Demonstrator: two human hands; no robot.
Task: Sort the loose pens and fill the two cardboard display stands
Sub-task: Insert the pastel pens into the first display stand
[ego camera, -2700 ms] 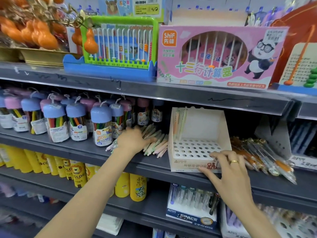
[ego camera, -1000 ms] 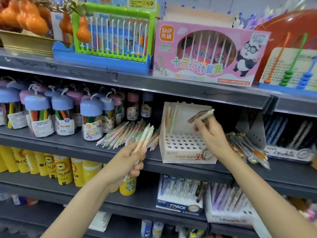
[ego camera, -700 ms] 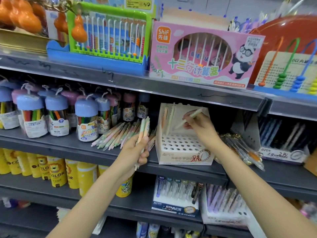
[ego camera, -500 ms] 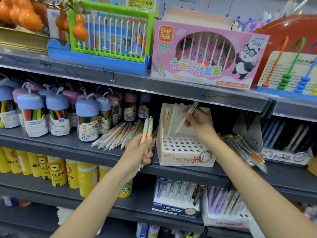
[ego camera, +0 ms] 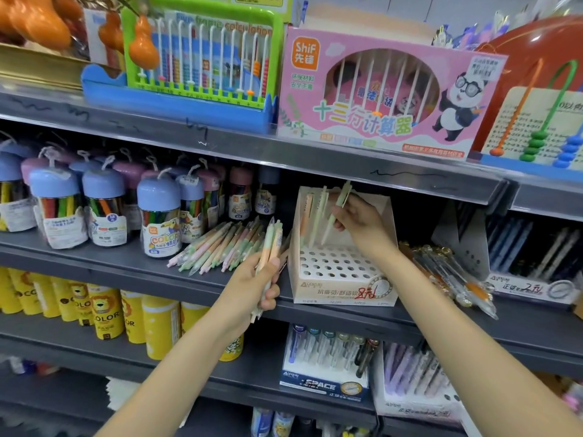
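Shop shelving faces you: your left hand (ego camera: 252, 287) grips a spare bundle of pens (ego camera: 270, 247) beside the loose pile (ego camera: 220, 247), so your right hand (ego camera: 356, 225) can pinch one green pen (ego camera: 338, 209) tip-down over the white stand (ego camera: 344, 266).

Tight overhead, the upper shelf lip (ego camera: 394, 176) hangs close above the display stand (ego camera: 344, 291), loose pens (ego camera: 220, 247) crowd its left flank, wrapped pens (ego camera: 448, 272) its right, front face open.
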